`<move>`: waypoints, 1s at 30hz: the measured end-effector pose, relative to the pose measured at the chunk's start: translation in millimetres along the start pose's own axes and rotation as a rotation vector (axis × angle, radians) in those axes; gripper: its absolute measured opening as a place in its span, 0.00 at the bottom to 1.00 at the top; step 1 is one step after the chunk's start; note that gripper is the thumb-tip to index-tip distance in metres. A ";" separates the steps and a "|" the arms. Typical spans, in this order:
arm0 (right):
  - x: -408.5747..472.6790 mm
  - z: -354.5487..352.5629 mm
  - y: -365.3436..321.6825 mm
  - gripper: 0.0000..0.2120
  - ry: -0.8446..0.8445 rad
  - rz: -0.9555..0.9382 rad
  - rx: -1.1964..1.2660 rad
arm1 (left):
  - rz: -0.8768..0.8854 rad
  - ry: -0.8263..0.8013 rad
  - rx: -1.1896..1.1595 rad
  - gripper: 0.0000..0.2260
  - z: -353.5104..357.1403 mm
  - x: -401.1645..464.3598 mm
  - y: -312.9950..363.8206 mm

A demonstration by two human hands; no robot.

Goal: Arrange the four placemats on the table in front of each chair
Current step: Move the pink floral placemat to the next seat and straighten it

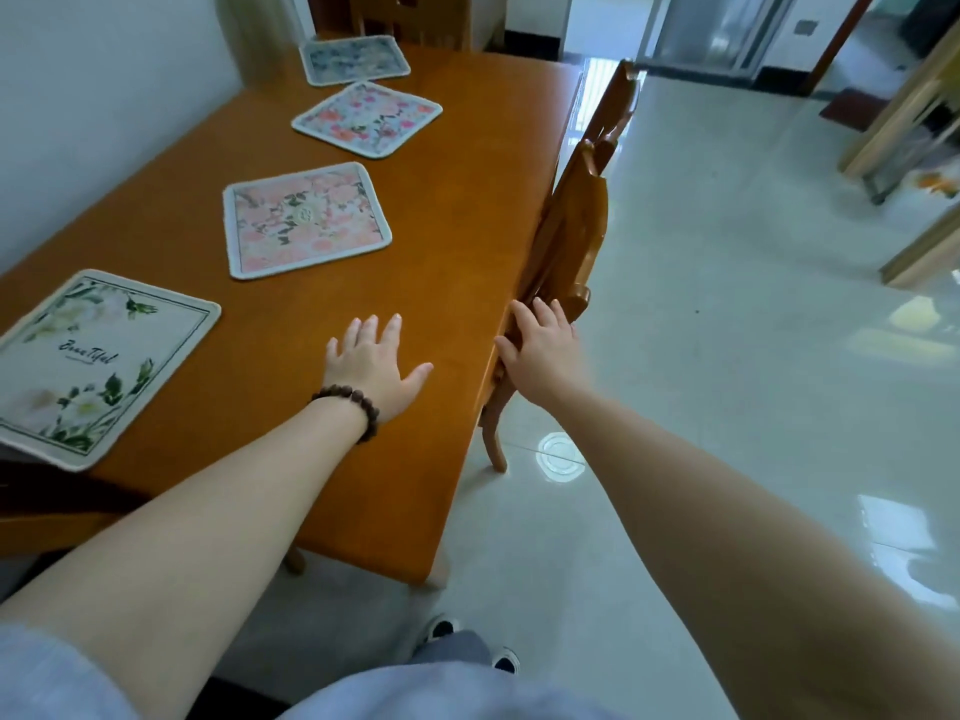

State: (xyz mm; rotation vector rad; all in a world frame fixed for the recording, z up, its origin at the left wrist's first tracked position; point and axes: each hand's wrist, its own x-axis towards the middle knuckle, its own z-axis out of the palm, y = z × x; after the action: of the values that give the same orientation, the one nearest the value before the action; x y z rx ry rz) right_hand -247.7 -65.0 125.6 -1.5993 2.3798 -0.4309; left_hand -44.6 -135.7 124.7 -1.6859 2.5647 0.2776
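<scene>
Several placemats lie in a row along the left side of the orange wooden table (441, 241). Nearest is a white mat with green leaves (93, 366), hanging a little over the near edge. Beyond it lie a pale pink floral mat (304, 218), a pink and red floral mat (366, 119) turned diagonally, and a blue-grey floral mat (356, 59) at the far end. My left hand (371, 368), with a bead bracelet on the wrist, hovers open over bare tabletop near the right edge. My right hand (543, 350) rests on the back of a wooden chair (576, 220), holding nothing.
The wooden chair is pushed in against the table's right side. Another chair back (415, 18) stands at the far end. A white wall (104, 96) runs along the table's left. Glossy tiled floor (727, 356) spreads to the right. My feet (472, 641) are below.
</scene>
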 end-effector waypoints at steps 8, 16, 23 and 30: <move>41.4 -26.5 37.2 0.28 0.059 -0.045 -0.045 | -0.022 0.036 0.009 0.35 0.5 31.6 48.8; 132.0 -45.3 73.8 0.26 0.077 -0.179 -0.095 | -0.039 0.110 -0.005 0.35 14.9 113.3 91.8; 237.1 -55.7 78.9 0.27 -0.091 -0.368 -0.196 | -0.208 0.094 -0.082 0.36 29.3 199.5 110.5; 305.4 -64.6 65.6 0.27 -0.236 -0.478 -0.284 | -0.386 0.109 -0.169 0.36 29.8 236.1 107.5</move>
State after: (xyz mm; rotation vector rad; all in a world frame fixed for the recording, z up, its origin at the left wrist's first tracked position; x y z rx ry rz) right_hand -440.3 -318.0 150.3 -2.2148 1.9395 0.0238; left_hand -238.9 -302.4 73.1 -2.2656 2.2686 0.3959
